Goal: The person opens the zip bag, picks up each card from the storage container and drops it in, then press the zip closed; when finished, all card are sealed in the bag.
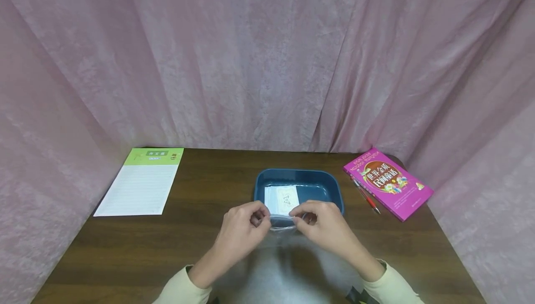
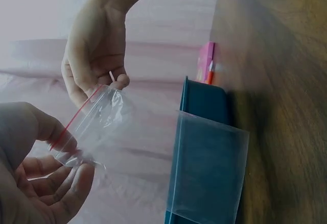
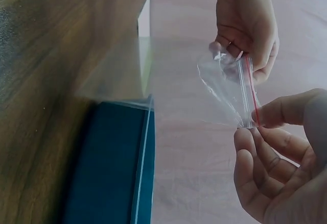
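Both hands pinch a clear plastic zip bag (image 2: 110, 113) by its red-lined top, one at each corner, in front of the tray. My left hand (image 1: 244, 229) has thumb and fingertips on the left end of the strip. Thumb and fingers of my right hand (image 1: 323, 220) hold the right end. The see-through bag hangs down below the hands, and in the left wrist view it overlaps the tray. Beyond the fingertips, a stack of white cards (image 1: 286, 198), the right one with a small drawing, lies in a dark blue tray (image 1: 322, 196).
A writing pad (image 1: 138, 188) with a green header lies at the left of the wooden table (image 1: 209, 188). On the right is a pink book (image 1: 388, 183), with a red pen (image 1: 369, 200) along its left edge. Pink curtains (image 1: 251, 62) surround the table's back and sides.
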Motion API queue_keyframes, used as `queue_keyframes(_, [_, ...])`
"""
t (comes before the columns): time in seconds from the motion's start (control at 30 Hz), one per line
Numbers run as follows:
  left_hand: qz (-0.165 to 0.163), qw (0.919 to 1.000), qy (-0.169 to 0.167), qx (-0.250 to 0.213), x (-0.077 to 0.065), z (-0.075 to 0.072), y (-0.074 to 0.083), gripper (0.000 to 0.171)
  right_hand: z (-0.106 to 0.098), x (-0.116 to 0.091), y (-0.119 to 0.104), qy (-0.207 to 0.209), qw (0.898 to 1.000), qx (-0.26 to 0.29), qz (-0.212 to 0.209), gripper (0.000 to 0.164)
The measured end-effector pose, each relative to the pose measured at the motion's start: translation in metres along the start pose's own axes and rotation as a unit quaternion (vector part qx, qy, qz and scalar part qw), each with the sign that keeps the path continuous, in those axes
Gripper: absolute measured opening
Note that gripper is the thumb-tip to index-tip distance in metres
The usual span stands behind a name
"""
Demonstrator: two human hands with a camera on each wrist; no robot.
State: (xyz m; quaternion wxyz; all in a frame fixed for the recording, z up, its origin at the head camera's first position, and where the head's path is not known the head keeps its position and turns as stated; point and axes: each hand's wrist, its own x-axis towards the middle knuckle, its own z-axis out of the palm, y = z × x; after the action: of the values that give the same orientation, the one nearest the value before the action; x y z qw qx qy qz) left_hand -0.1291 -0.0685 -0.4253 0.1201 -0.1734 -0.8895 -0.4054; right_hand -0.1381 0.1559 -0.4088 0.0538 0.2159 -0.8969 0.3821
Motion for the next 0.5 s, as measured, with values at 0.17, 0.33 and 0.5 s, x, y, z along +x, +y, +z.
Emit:
queue_keyframes(0.17, [0.000,1.0000,0.002,-0.001,0.0008,-0.0012,-0.0003,0.010,-0.0016,0.0002,-0.0009,0.006,1.000,0.014,0.003,0.012])
queue_keyframes(0.33, [0.001,0.9999,-0.005,-0.010,0.0015,-0.0019,-0.0018,0.009,-0.0035,0.0010,-0.0011,0.011,1.000,0.015,0.007,0.010])
queue_keyframes(0.5, [-0.016,0.9992,0.008,-0.037,0.0034,-0.0001,-0.0067,0.010,-0.0053,0.0028,-0.0008,0.016,1.000,0.019,0.002,0.007])
